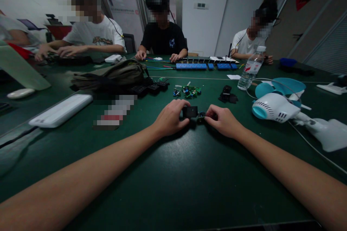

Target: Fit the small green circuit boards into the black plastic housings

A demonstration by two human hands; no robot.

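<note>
Between thumb and fingers, my left hand (173, 117) grips a small black plastic case (192, 111) just above the green table (173, 173). My right hand (222, 119) pinches a small circuit board (201, 116) with dark parts on it, close against the right side of the case. Whether the board touches the case I cannot tell. Beyond my hands lies a pile of green circuit boards (189, 90) with blue and white parts. Several black plastic pieces (228, 95) lie to the right of that pile.
At right are a white and blue fan (276, 107) and a water bottle (251, 68). A dark bag (114, 77), black cases (153, 88) and a white power bank (62, 110) lie left. Blue terminal strips (191, 66) sit farther back. Several people (162, 39) work across the table.
</note>
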